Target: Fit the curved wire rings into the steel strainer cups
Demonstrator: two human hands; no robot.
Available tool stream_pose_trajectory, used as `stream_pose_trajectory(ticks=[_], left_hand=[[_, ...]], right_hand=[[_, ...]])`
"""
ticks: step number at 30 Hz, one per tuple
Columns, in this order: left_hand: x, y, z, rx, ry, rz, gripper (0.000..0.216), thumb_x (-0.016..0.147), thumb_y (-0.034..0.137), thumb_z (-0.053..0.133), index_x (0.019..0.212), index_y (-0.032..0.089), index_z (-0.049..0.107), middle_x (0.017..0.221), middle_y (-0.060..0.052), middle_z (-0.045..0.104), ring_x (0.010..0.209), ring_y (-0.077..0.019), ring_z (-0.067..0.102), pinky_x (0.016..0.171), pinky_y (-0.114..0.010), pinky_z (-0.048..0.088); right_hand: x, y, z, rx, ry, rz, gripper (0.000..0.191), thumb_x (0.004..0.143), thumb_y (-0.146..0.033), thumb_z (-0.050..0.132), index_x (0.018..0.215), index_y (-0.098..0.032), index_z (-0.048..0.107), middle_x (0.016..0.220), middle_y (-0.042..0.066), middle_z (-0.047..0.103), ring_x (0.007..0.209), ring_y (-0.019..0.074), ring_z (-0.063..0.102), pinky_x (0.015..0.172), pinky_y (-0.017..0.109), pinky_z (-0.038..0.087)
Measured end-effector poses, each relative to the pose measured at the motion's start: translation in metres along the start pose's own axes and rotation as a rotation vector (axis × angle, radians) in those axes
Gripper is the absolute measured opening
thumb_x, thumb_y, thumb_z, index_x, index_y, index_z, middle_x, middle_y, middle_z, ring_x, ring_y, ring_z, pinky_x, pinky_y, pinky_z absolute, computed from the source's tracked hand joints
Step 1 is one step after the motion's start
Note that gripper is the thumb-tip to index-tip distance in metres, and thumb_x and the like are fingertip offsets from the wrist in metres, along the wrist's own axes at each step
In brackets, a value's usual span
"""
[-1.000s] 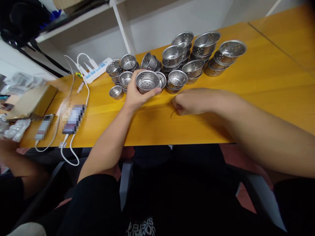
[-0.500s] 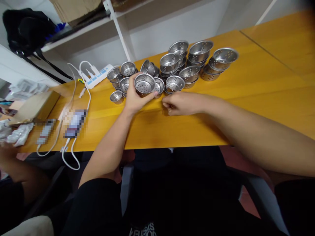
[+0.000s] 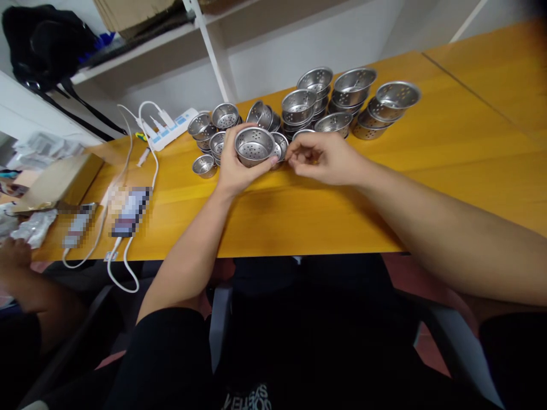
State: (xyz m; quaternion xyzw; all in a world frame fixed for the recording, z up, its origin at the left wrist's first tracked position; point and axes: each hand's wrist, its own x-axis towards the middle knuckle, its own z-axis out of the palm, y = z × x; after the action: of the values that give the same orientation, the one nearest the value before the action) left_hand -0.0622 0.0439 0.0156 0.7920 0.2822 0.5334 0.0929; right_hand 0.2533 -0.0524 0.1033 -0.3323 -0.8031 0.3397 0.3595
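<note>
My left hand (image 3: 233,168) grips a perforated steel strainer cup (image 3: 254,145) by its side, just above the yellow table (image 3: 299,216), with its open mouth tilted toward me. My right hand (image 3: 327,159) hovers just right of the cup. Its thumb and forefinger are pinched together close to the cup's rim, on a thin wire piece too small to make out. Behind both hands stand several stacks of the same strainer cups (image 3: 354,88), and a single small cup (image 3: 204,165) stands to the left.
A white power strip (image 3: 171,128) with cables lies at the back left. Two phones (image 3: 128,210) and a cardboard box (image 3: 55,182) sit further left. Another person's hand (image 3: 15,256) is at the left edge. A shelf post (image 3: 209,51) rises behind the table.
My right hand rose off the table, where it was pinching a thin wire, and moved left and up to the cup's rim. The wire no longer lies on the table. My left hand barely moved.
</note>
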Motion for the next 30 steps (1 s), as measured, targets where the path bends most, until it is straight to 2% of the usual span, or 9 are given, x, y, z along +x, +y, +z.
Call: stream_pose_trajectory(ticks=[5,7,11,13,17,21,26,30], left_hand=[[-0.004,-0.007,0.005,-0.018,-0.036,-0.051,0.118,0.092,0.097,0.105,0.182,0.04,0.052,0.162,-0.012,0.076,0.158,-0.0423,0.08,0.145,-0.067,0.063],[-0.003,-0.005,0.007,-0.018,-0.041,-0.055,0.12,0.09,0.097,0.106,0.18,0.04,0.052,0.161,-0.012,0.076,0.156,-0.0421,0.082,0.143,-0.067,0.065],[-0.002,-0.001,0.009,-0.026,-0.03,-0.046,0.123,0.086,0.096,0.111,0.179,0.041,0.053,0.161,-0.012,0.076,0.151,-0.0419,0.084,0.139,-0.067,0.068],[-0.003,0.0,0.009,-0.045,-0.057,-0.015,0.123,0.09,0.091,0.11,0.185,0.043,0.047,0.165,-0.012,0.074,0.153,-0.0419,0.083,0.14,-0.067,0.067],[-0.006,0.008,0.013,-0.05,-0.134,-0.003,0.127,0.093,0.082,0.113,0.191,0.046,0.04,0.17,-0.012,0.072,0.157,-0.0428,0.081,0.142,-0.068,0.066],[-0.009,0.023,0.02,-0.039,-0.206,-0.028,0.13,0.091,0.087,0.113,0.19,0.043,0.041,0.171,-0.014,0.071,0.158,-0.0434,0.081,0.138,-0.066,0.07],[-0.011,0.032,0.03,-0.038,-0.214,-0.037,0.129,0.089,0.086,0.115,0.187,0.04,0.044,0.169,-0.014,0.073,0.156,-0.0426,0.083,0.134,-0.064,0.073],[-0.012,0.033,0.034,-0.035,-0.183,-0.05,0.127,0.086,0.085,0.118,0.183,0.04,0.049,0.165,-0.013,0.075,0.151,-0.0417,0.085,0.131,-0.063,0.075]], right_hand=[[0.0,0.002,-0.001,-0.02,-0.05,0.083,0.036,0.096,-0.049,0.091,0.127,-0.033,0.084,0.103,0.008,0.08,0.093,0.0333,0.07,0.089,0.051,0.063],[0.001,0.005,-0.001,-0.043,-0.052,0.081,0.038,0.095,-0.049,0.09,0.129,-0.031,0.087,0.107,0.009,0.081,0.094,0.0336,0.072,0.089,0.051,0.064],[0.004,0.012,0.0,-0.071,0.071,0.101,0.03,0.097,-0.055,0.09,0.112,-0.031,0.081,0.099,0.008,0.079,0.091,0.0326,0.072,0.086,0.049,0.062],[0.004,0.012,0.0,-0.042,0.146,0.111,0.034,0.1,-0.062,0.093,0.108,-0.032,0.078,0.098,0.008,0.079,0.091,0.033,0.071,0.086,0.051,0.062],[0.004,0.005,-0.001,0.044,0.237,0.117,0.048,0.106,-0.079,0.095,0.112,-0.034,0.08,0.103,0.011,0.082,0.093,0.0338,0.07,0.087,0.054,0.062],[0.003,0.0,0.004,-0.014,0.253,0.103,0.055,0.109,-0.087,0.089,0.12,-0.033,0.088,0.101,0.01,0.079,0.09,0.0327,0.067,0.086,0.054,0.063],[0.003,0.001,0.011,-0.114,0.251,0.132,0.054,0.112,-0.081,0.083,0.137,-0.034,0.094,0.102,0.011,0.08,0.099,0.038,0.073,0.091,0.054,0.067],[0.003,0.003,0.012,-0.089,0.254,0.118,0.046,0.113,-0.069,0.084,0.138,-0.031,0.095,0.105,0.012,0.079,0.102,0.0388,0.073,0.092,0.052,0.065]])
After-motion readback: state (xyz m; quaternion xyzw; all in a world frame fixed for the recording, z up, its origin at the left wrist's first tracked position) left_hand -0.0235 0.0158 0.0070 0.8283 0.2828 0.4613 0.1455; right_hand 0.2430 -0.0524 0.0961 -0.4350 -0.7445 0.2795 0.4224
